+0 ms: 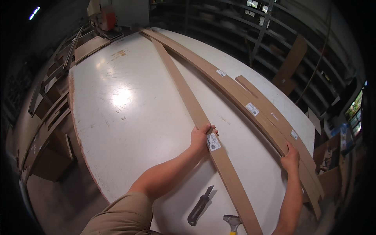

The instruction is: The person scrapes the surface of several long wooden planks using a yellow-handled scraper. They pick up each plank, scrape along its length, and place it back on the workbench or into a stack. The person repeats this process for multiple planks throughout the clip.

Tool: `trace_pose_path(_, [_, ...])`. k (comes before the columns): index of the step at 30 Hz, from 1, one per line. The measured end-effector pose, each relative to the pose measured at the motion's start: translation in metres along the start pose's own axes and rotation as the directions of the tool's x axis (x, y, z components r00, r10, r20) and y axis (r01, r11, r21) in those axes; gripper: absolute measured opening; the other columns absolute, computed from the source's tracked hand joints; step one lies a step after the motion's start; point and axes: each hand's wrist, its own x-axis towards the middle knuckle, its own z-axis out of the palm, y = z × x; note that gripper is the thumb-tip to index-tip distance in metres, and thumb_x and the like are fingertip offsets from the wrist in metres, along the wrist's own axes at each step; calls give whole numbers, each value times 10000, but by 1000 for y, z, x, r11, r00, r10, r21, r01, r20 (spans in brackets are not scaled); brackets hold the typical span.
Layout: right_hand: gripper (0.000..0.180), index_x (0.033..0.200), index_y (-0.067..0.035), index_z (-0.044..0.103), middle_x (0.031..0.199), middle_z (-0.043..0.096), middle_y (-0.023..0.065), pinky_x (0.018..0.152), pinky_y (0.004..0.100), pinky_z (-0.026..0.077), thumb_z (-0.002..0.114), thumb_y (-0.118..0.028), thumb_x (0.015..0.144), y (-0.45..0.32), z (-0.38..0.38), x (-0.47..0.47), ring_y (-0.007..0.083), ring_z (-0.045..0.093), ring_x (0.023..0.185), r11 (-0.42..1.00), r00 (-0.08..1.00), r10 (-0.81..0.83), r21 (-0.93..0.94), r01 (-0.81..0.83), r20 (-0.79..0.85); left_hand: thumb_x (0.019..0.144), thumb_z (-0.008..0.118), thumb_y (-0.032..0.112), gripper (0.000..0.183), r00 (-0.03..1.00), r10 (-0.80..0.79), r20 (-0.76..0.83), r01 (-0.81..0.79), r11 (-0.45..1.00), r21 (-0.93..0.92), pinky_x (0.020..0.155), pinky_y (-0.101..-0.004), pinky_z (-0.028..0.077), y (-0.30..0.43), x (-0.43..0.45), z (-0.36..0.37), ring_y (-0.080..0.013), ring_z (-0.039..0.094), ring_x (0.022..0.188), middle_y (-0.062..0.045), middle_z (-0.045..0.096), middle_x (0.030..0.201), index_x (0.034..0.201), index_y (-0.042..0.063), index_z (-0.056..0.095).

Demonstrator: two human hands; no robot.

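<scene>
My left hand [203,135] grips a long, narrow cardboard-brown strip [188,97] that bears a white label and runs diagonally over the white tabletop [141,117]. My right hand [290,158] holds the near edge of another long brown piece [235,91] in a group lying at the right, several with labels. At their far ends the strip and the group meet. Between my left forearm and the held strip lies a utility knife [201,205] with its blade out. A scraper with a wide metal head [232,221] and a yellow handle lies beside the strip near the bottom edge.
A short brown strip [246,85] lies on the group at the right. Metal shelving [261,32] stands behind the table. Wooden panels and frames [91,48] are stacked along the left. An open box [327,158] with items stands beyond the table's right edge.
</scene>
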Motion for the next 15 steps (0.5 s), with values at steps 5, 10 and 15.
trace_pose_path(5, [638, 1357, -67, 592, 1278, 650, 192, 1043, 438, 488, 665, 37, 731, -5, -5, 3, 378, 597, 1227, 999, 1000, -8, -38, 9, 15, 897, 595, 142, 206, 996, 52, -67, -53, 999, -10, 666, -428, 573, 11, -50, 16, -254, 658, 743, -142, 639, 856, 1038, 5, 533])
trace_pose_path(10, [611, 1328, -36, 601, 1272, 652, 183, 1041, 423, 490, 677, 24, 725, -15, 4, 0, 379, 599, 1222, 1000, 1000, -5, -30, 5, 10, 907, 592, 122, 187, 995, 94, -18, -94, 996, 1, 679, -410, 568, 14, -87, 32, -256, 655, 749, -154, 634, 865, 1023, -8, 525])
trace_pose_path(15, [599, 1314, -35, 607, 1279, 652, 162, 1031, 420, 496, 689, 20, 724, 2, 4, 8, 362, 598, 1227, 996, 995, -91, -22, 90, -37, 881, 648, 95, 202, 993, 104, -50, -103, 994, 23, 664, -406, 572, 18, -101, 26, -245, 655, 726, -144, 640, 842, 1016, 1, 532])
